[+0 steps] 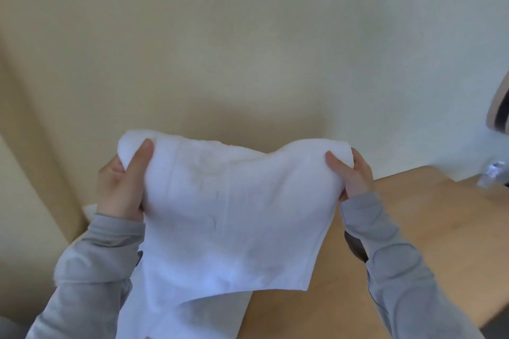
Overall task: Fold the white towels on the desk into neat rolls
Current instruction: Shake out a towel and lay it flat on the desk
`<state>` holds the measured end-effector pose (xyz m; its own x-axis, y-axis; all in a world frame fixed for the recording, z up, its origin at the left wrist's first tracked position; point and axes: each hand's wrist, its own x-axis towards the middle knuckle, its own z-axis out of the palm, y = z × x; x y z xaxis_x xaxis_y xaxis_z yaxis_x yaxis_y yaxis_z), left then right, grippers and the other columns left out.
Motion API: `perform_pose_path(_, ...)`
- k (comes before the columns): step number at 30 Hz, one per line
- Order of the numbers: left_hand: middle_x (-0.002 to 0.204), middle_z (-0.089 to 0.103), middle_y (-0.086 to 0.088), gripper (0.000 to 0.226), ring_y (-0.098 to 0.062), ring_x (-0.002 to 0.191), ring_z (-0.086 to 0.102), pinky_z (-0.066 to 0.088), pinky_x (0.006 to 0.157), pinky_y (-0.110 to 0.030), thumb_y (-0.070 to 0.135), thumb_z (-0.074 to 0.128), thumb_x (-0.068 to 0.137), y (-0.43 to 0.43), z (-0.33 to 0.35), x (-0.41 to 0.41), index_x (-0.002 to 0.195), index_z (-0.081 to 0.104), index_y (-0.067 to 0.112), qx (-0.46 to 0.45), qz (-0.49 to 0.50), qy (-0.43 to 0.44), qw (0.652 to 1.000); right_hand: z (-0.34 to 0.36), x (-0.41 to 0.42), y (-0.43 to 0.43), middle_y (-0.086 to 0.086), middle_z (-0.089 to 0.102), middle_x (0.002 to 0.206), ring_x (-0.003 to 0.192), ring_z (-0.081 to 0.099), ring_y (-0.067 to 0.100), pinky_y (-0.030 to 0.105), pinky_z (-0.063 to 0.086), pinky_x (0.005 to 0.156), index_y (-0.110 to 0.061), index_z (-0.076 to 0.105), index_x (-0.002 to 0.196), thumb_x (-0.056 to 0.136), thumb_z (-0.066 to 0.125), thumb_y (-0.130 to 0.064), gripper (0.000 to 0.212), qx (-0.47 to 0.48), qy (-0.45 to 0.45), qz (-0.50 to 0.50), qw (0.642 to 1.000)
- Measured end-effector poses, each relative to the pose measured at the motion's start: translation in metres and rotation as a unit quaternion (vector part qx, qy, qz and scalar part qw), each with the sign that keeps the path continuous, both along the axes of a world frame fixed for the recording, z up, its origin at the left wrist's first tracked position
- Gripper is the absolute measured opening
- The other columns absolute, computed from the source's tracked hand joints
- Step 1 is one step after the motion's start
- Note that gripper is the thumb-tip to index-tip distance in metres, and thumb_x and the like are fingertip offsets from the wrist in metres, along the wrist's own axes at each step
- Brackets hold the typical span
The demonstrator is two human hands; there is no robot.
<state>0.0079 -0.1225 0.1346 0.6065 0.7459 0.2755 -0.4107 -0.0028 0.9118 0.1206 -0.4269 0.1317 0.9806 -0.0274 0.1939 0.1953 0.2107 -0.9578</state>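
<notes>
The left hand (121, 187) pinches the upper left corner of a white towel (228, 215), thumb pressed flat on the near face and the other fingers hidden behind the cloth. The right hand (355, 176) has the same grip on the upper right corner, thumb in front and fingers wrapped round the back. Both grips are closed on the cloth, and the 2 hands sit well apart at about the same height, so the top edge runs between them with a shallow dip in the middle.

The towel hangs in the air above the bench (413, 228), its top edge bunched thick at each corner. Below the hands the cloth falls in a broad sheet with soft creases. Its lower right corner ends in a point over the bench near the front edge, while the lower left part drops out of view at the bottom.

Grey sleeves (394, 270) cover both forearms up to the wrists. A small patch of white just beside the left wrist (89, 210) may be another towel, but it is too hidden to tell. Near the far right corner of the bench lies a small clear crumpled item (493, 173), blurred. A pale wall (248, 36) rises behind the bench.
</notes>
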Motion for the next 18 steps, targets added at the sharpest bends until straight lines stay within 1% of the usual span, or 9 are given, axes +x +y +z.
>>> perform_pose_path(2,0.069,0.062,0.006,0.027,-0.011,0.071,0.056,0.046,0.068,-0.030,0.048,0.071,0.072,-0.025,0.010,0.004,0.066,0.059,0.025,0.007,-0.022,-0.007,1.000,0.008,-0.001,-0.028,0.000,0.066,0.087,0.083,0.062,0.021,0.035,0.050,0.074,-0.017,0.062,0.086,0.082,0.068,-0.017,0.007,-0.003,-0.015,-0.013,1.000)
perform_pose_path(4,0.079,0.064,0.001,0.030,-0.015,0.079,0.059,0.048,0.074,-0.033,0.056,0.071,0.064,-0.054,0.021,0.009,0.067,0.065,0.026,0.023,-0.046,-0.017,0.999,0.014,-0.001,-0.060,-0.004,0.066,0.083,0.080,0.062,0.018,0.036,0.050,0.074,-0.016,0.061,0.086,0.083,0.068,-0.017,0.008,0.000,-0.029,-0.022,0.999)
perform_pose_path(5,0.081,0.064,0.000,0.030,-0.016,0.081,0.058,0.047,0.075,-0.034,0.057,0.070,0.062,-0.070,0.026,0.012,0.067,0.066,0.028,0.032,-0.055,-0.023,0.998,0.016,-0.002,-0.078,-0.008,0.067,0.081,0.079,0.063,0.016,0.035,0.051,0.074,-0.021,0.061,0.083,0.083,0.068,-0.019,0.007,0.002,-0.037,-0.025,0.999)
perform_pose_path(7,0.086,0.058,-0.006,0.033,-0.018,0.083,0.053,0.044,0.075,-0.037,0.059,0.071,0.061,-0.103,0.034,0.018,0.067,0.059,0.028,0.049,-0.065,-0.024,0.996,0.021,-0.003,-0.114,-0.013,0.068,0.079,0.078,0.064,0.014,0.035,0.052,0.074,-0.031,0.062,0.077,0.082,0.068,-0.020,0.013,0.005,-0.051,-0.031,0.998)
perform_pose_path(9,0.081,0.057,-0.005,0.035,-0.016,0.078,0.052,0.043,0.071,-0.034,0.060,0.070,0.062,-0.139,0.039,0.027,0.066,0.055,0.028,0.062,-0.066,-0.020,0.996,0.024,-0.005,-0.153,-0.011,0.069,0.082,0.080,0.065,0.015,0.036,0.053,0.076,-0.032,0.062,0.079,0.082,0.068,-0.019,0.015,0.008,-0.061,-0.034,0.998)
perform_pose_path(10,0.073,0.057,0.000,0.035,-0.013,0.072,0.053,0.044,0.065,-0.029,0.060,0.069,0.062,-0.157,0.039,0.031,0.063,0.055,0.028,0.067,-0.065,-0.016,0.995,0.024,-0.006,-0.171,-0.009,0.068,0.084,0.082,0.064,0.017,0.037,0.052,0.076,-0.031,0.061,0.081,0.082,0.068,-0.018,0.015,0.010,-0.064,-0.034,0.997)
perform_pose_path(12,0.059,0.050,0.005,0.039,-0.009,0.059,0.046,0.038,0.053,-0.024,0.060,0.067,0.063,-0.194,0.037,0.040,0.058,0.049,0.026,0.085,-0.064,-0.006,0.994,0.021,-0.006,-0.210,-0.004,0.066,0.085,0.084,0.062,0.020,0.038,0.050,0.076,-0.024,0.058,0.084,0.082,0.067,-0.014,0.013,0.011,-0.069,-0.032,0.997)
perform_pose_path(16,0.049,0.043,0.011,0.041,-0.004,0.051,0.039,0.032,0.046,-0.018,0.055,0.066,0.067,-0.255,0.023,0.058,0.051,0.044,0.025,0.105,-0.070,0.005,0.992,0.007,-0.006,-0.276,-0.001,0.061,0.083,0.083,0.057,0.021,0.039,0.045,0.076,-0.013,0.055,0.084,0.082,0.067,-0.009,0.012,0.012,-0.067,-0.048,0.997)
perform_pose_path(18,0.055,0.041,0.006,0.042,-0.009,0.056,0.039,0.032,0.050,-0.023,0.052,0.066,0.070,-0.279,0.017,0.068,0.055,0.042,0.021,0.109,-0.079,0.016,0.991,0.002,-0.005,-0.302,0.003,0.061,0.087,0.086,0.057,0.022,0.042,0.045,0.080,-0.007,0.055,0.090,0.082,0.066,-0.007,0.014,0.011,-0.061,-0.058,0.996)
